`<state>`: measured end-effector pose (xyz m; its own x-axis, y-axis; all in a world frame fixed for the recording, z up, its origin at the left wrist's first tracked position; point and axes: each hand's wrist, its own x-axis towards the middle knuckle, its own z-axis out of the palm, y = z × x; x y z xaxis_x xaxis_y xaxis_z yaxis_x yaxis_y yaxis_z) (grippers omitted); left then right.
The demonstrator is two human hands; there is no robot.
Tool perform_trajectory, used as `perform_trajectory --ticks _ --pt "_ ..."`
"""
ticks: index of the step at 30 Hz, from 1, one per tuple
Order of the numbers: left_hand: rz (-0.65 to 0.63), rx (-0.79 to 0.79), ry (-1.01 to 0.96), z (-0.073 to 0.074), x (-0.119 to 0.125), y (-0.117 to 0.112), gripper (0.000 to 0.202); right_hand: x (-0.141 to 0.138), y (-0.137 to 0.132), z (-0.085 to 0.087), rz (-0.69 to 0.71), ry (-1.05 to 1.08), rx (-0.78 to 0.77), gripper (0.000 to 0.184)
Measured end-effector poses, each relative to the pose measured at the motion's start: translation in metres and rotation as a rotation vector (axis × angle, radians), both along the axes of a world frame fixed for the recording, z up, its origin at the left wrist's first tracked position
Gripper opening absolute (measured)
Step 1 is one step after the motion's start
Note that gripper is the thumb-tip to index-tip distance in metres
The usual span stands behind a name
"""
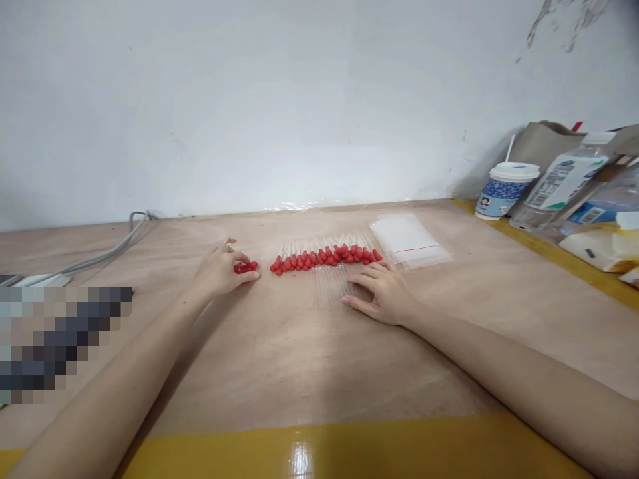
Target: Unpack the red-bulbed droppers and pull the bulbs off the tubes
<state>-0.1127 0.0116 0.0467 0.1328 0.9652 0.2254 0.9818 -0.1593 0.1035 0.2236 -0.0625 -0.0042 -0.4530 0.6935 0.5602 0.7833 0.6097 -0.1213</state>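
Note:
My left hand (224,269) is closed around a few red rubber bulbs (245,267); whether glass stems are attached to them is hidden by my fingers. To its right lies a row of droppers (327,254), red bulbs towards me and thin clear stems pointing to the wall. Just in front of this row, several clear thin glass tubes (329,289) lie side by side on the table. My right hand (382,293) rests at their right end, fingers spread and curved. Its fingertips are close to the tubes and the right end of the dropper row; contact is unclear.
Clear plastic zip bags (412,241) lie behind my right hand. At the far right stand a paper cup (506,189) with a straw and a plastic bottle (559,183). A grey cable (110,251) runs along the left. Yellow tape (319,449) covers the near table edge.

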Motion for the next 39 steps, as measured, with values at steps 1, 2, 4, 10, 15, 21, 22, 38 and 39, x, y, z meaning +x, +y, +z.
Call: perform_trajectory --ticks 1,2,4,10,15,21,22,38,39 --pt "-0.001 0.012 0.005 -0.001 0.000 0.000 0.048 0.000 0.000 0.000 0.000 -0.001 0.002 0.038" --pt "0.000 0.021 0.009 -0.002 -0.001 0.001 0.049 0.000 0.000 0.000 -0.001 -0.001 0.003 0.038" --pt "0.005 0.029 0.015 -0.004 -0.002 0.002 0.051 0.000 0.000 0.000 0.002 0.000 0.006 0.037" --pt "-0.033 0.058 -0.004 -0.009 -0.005 0.004 0.050 0.000 0.000 0.000 0.009 0.005 0.025 0.036" --pt "-0.026 0.025 -0.023 -0.008 -0.006 0.003 0.056 0.001 0.000 -0.001 0.018 0.027 0.023 0.037" --pt "-0.168 0.266 -0.033 -0.010 0.020 -0.012 0.044 0.001 0.000 -0.001 0.030 0.041 0.012 0.037" --pt "-0.176 0.297 -0.032 -0.013 0.026 -0.014 0.042 0.001 0.001 -0.001 0.042 0.043 0.012 0.037" --pt "-0.077 0.632 -0.346 -0.030 0.057 -0.025 0.019 0.002 0.001 -0.002 0.062 0.162 0.144 0.042" --pt "-0.149 0.626 -0.352 -0.030 0.060 -0.029 0.018 0.002 0.001 -0.002 0.050 0.186 0.178 0.046"
